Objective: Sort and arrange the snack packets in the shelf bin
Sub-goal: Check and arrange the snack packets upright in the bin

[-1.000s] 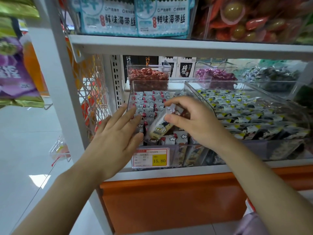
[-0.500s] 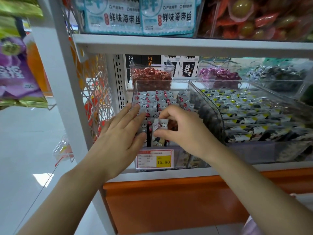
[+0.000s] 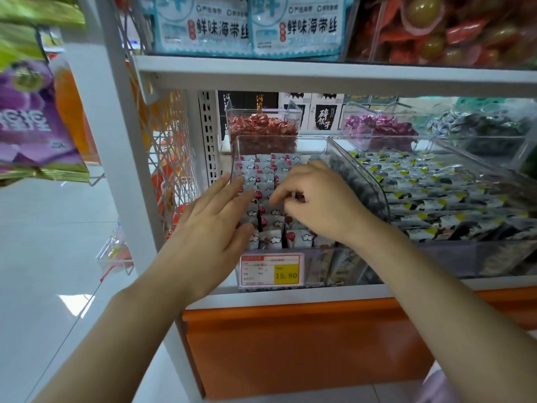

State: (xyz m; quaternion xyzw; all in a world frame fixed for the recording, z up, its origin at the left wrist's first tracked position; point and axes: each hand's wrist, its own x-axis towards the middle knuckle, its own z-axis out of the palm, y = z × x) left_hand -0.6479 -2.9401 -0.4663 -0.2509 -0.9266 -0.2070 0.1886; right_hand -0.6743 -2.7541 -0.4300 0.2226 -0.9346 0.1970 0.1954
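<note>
A clear shelf bin (image 3: 279,138) holds upright rows of silver snack packets (image 3: 261,173) printed with white clouds and red dots. My left hand (image 3: 215,228) lies flat with straight fingers, pressing against the left rows near the bin's left wall. My right hand (image 3: 319,205) reaches into the middle of the bin with its fingers curled down among the packets. Its fingertips pinch one snack packet set between the rows, and the hand hides most of that packet.
A yellow price label (image 3: 286,275) sits on the bin's front. A wider clear bin (image 3: 436,193) of black-and-yellow packets adjoins on the right. Bins of red candies (image 3: 261,128) and purple candies (image 3: 377,126) stand behind. The upper shelf edge (image 3: 319,75) hangs close above, and a white upright post (image 3: 116,141) stands left.
My right hand lowered the packet it held above the bin and tucked it down between the rows. My left hand stayed flat against the left rows.
</note>
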